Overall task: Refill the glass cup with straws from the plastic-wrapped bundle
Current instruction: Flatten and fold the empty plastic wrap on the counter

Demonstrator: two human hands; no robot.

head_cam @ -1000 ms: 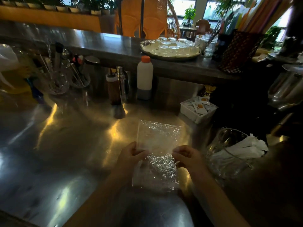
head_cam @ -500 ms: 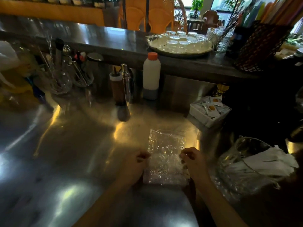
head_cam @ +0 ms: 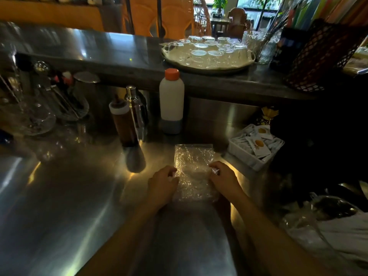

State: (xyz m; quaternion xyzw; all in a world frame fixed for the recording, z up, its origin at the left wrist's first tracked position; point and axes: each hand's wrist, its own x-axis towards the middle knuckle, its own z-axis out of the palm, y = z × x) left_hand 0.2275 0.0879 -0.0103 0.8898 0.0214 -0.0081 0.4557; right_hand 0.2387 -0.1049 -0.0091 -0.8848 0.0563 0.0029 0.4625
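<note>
Two bare hands meet over a crinkled plastic-wrapped bundle [head_cam: 194, 173] lying flat on the steel counter [head_cam: 65, 196]. The left hand [head_cam: 162, 184] has its fingers curled in against the bundle's left edge, and the right hand [head_cam: 225, 179] pinches a twist of the clear film at the right edge — both are gripping the wrapper, one on each side. Whatever lies inside shows only as a pale blur through the glare.

Just beyond the hands, a white bottle with an orange cap [head_cam: 171, 101] stands upright, and to its left a brown squeeze bottle [head_cam: 123, 122] sits just beside a chrome shaker [head_cam: 137, 112]. Off to the right of the right hand is a white tray of sachets [head_cam: 255, 149], tilted a little. Near the right forearm a glass jug [head_cam: 330, 211] holds white paper wrappings.

Farther away, on the raised bar ledge, a round tray [head_cam: 208, 56] carries upturned glasses, and to its right a ribbed glass cup [head_cam: 262, 47] stands with a few dark straws [head_cam: 278, 20] leaning in it — well apart from the bundle. Far to the left of the left hand, glass containers [head_cam: 39, 116] hold bar tools.
</note>
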